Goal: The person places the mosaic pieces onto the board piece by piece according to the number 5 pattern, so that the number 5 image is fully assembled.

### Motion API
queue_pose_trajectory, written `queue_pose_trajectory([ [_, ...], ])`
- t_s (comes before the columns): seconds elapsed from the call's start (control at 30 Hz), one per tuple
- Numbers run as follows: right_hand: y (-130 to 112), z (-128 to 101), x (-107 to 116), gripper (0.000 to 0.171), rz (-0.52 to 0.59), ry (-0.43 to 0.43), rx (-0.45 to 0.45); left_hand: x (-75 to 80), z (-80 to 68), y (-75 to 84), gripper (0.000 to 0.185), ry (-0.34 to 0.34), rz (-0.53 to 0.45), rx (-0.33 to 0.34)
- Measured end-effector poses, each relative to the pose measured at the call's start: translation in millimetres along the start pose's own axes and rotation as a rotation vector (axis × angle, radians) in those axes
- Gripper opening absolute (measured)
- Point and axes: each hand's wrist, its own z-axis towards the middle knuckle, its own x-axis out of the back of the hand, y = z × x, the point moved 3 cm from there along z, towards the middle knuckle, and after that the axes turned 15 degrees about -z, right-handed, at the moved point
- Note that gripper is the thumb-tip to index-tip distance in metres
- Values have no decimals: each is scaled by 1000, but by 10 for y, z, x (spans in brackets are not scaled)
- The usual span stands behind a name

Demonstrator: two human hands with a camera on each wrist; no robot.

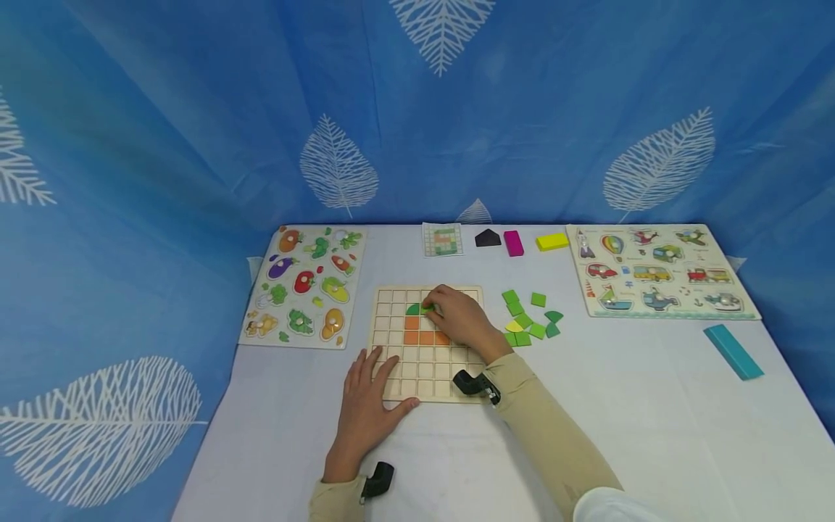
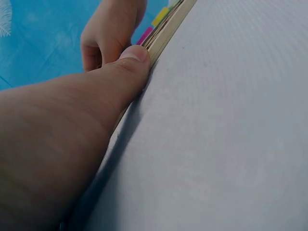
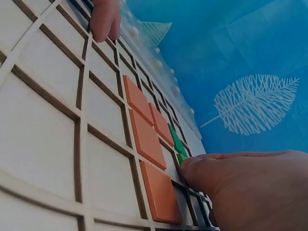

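- A green tile (image 1: 428,308) is pinched by the right hand (image 1: 460,317), thumb against fingers, at the far rows of the board (image 1: 409,390).
- The tile is found right at the fingertips, just right of the dark green piece (image 1: 413,309) and on the far side of the orange tiles (image 1: 427,338); whether it is seated in a cell cannot be told.
- Most of it is covered by the fingers, so no long axis can be made out.
- The left hand (image 1: 367,407) is laid, fingers straight and spread, at the board's near left corner, farther from the tile than the right.
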Motion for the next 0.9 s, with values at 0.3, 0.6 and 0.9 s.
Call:
queue_pose_trajectory([
  [0.3,-10,10,-25,19,-7,-20,4,1,-6,-5,84,-19,-8,26],
  [0.6,1,7,-8,18,-41,-9,0,0,5,-9,84,-29,-5,34],
  [0.9,40,4,2,16,-44,-7,-13,-6,13,-18,83,-27,-5,28],
])
